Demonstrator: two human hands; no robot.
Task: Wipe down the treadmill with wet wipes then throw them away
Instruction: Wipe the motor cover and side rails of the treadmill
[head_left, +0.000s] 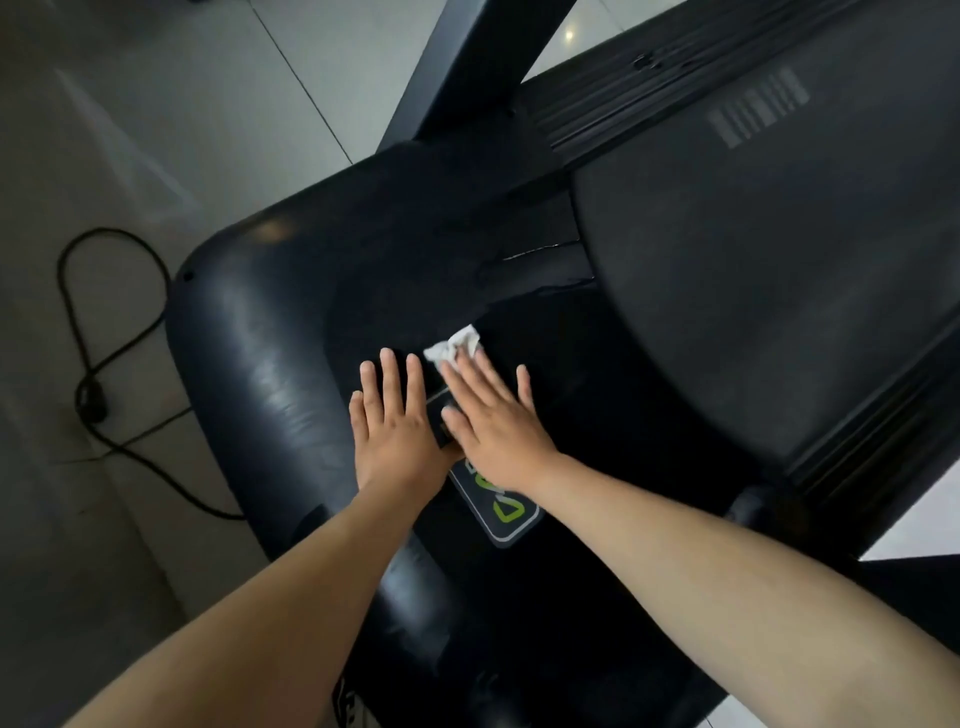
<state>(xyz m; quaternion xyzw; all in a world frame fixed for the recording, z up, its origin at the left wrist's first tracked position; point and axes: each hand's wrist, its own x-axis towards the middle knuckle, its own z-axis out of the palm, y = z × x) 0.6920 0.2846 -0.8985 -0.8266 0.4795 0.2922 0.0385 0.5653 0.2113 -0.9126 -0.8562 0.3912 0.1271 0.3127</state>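
Our left hand (397, 421) lies flat on the treadmill's black motor cover (270, 395), its fingers (387, 374) straight, a little spread and holding nothing. Just beside it, our right hand (501, 423) also lies flat, its fingers (467, 379) straight and close together, pressing a white wet wipe (453, 347) down onto the cover. The crumpled wipe bunches out past the fingertips, near the seam where the cover meets the running belt (779, 260). Below our wrists, a label with a green logo (506, 512) sits on the cover, partly hidden by the right hand. The treadmill's dark upright post (467, 62) rises at the top. To the left, a black power cable (104, 364) loops over the grey tiled floor (130, 130).
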